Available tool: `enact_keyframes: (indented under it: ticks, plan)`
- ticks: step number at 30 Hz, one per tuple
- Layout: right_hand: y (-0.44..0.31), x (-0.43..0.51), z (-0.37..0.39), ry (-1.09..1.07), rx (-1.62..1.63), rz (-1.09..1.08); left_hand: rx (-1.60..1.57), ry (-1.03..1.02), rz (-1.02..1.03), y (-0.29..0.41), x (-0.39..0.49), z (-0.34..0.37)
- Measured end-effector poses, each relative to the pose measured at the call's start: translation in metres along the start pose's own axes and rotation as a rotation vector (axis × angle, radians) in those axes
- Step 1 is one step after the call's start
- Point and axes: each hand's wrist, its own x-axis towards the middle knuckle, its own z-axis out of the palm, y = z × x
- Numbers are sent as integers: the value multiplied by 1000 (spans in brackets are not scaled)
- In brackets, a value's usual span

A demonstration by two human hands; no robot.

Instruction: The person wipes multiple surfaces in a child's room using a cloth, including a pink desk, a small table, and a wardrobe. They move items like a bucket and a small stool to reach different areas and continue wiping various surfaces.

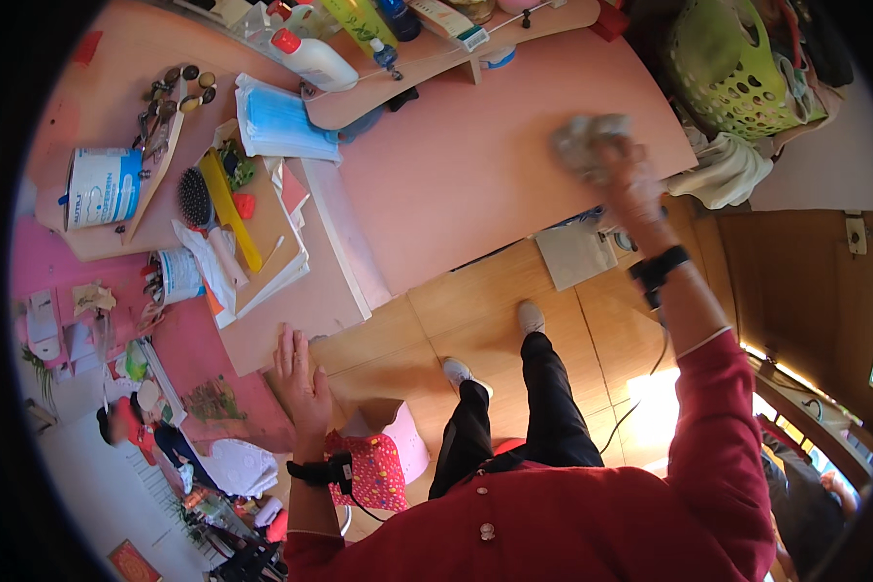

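Note:
My right hand (629, 174) presses a crumpled grey cloth (589, 145) onto the pink desktop (465, 167), near its right end. Hand and cloth are blurred. Low on the left, my left hand (302, 371) has its fingers extended at the edge of the raised wooden desk section and holds nothing. Above that hand lie a stack of papers (280, 280), a yellow comb (229, 211) and a black hairbrush (194, 196). A pack of blue face masks (284, 120) rests beside the small shelf.
Bottles, among them a white one with a red cap (316, 62), stand on the shelf. A green plastic basket (727, 80) is at the upper right, with white fabric (727, 171) below it. A pink bin (407, 444) stands on the floor. Other people are in the background.

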Motion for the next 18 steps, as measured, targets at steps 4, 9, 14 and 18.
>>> enact_keyframes:
  ticks: [4, 9, 14, 18]
  plan:
    - [79, 17, -18, -38, -87, 262, -13, -1, 22, -2, 1, -2]
    - [31, 13, 1, -11, -86, 221, 20, 18, 5, -3, -3, 3]
    - [-167, -15, 38, -89, 193, -13, -5, 36, 72, -17, -6, 2]
    - [-272, 58, 55, -287, 1157, 234, 2, 54, 219, -37, -6, -2]
